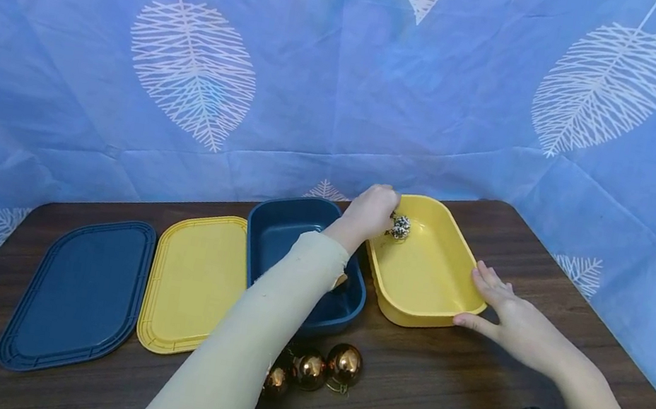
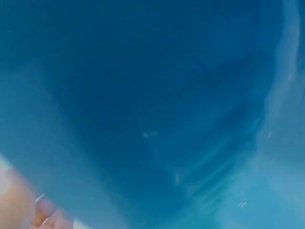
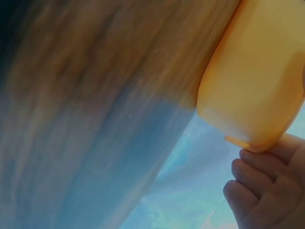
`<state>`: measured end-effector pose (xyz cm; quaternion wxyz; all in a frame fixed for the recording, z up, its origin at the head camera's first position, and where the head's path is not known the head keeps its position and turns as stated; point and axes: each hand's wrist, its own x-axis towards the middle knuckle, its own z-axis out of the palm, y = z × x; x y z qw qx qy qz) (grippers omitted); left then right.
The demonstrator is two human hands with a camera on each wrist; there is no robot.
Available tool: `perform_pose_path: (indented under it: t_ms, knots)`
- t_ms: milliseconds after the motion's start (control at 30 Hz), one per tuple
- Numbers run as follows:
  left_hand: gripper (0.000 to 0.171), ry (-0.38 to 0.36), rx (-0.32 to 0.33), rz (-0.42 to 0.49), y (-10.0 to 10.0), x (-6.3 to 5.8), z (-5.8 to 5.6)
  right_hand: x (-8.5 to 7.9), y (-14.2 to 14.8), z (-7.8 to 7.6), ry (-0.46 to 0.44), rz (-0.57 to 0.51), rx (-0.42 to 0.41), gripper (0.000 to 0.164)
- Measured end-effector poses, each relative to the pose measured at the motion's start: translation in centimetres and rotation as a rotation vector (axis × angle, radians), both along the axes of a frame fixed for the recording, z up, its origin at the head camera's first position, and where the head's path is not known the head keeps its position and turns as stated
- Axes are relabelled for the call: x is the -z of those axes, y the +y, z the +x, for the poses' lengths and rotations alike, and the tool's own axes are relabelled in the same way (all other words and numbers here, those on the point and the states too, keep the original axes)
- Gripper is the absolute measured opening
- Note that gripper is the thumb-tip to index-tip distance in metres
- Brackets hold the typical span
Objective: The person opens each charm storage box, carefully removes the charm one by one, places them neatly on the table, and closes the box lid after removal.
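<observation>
My left hand [image 1: 369,212] reaches across the blue box [image 1: 283,222] to the far left corner of the yellow box [image 1: 421,266]. Its fingers are curled, with the fingertips turned away from the head view. Right at them, inside the yellow box, is a small frosted pine cone ornament [image 1: 400,227]; the hand's grip on it is partly hidden. My right hand [image 1: 509,319] rests on the near right corner of the yellow box, fingers along the right rim and thumb at the front wall. In the right wrist view its fingers [image 3: 259,179] lie at the box's rim.
Shiny copper baubles [image 1: 344,364] lie in front of the blue box, partly behind the left sleeve. To the left are a yellow lid [image 1: 196,284] and a dark blue lid [image 1: 82,291], flat on the wooden table [image 1: 431,407]. Blue cloth [image 1: 448,95] hangs behind.
</observation>
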<state>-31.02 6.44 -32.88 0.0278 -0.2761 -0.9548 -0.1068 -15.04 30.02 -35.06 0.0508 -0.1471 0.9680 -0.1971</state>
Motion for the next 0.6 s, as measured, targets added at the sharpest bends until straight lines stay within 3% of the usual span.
perform_pose_path:
  t_ms: [133,300,467,600]
  knots:
    - [0.014,-0.004,0.059,0.120,-1.2,-2.2,0.9,0.0,0.0,0.1,-0.010,-0.017,0.004,0.101]
    - [0.025,-0.010,0.140,0.266,-4.0,-5.0,3.2,0.0,0.0,0.0,-0.001,-0.017,-0.003,0.100]
    - [0.022,-0.059,0.235,0.391,-7.4,-6.3,6.7,0.2,0.1,0.0,0.002,-0.018,-0.011,0.100]
    - [0.023,-0.071,0.323,0.452,-10.1,-6.6,10.4,0.1,0.2,0.0,0.009,-0.020,-0.013,0.100]
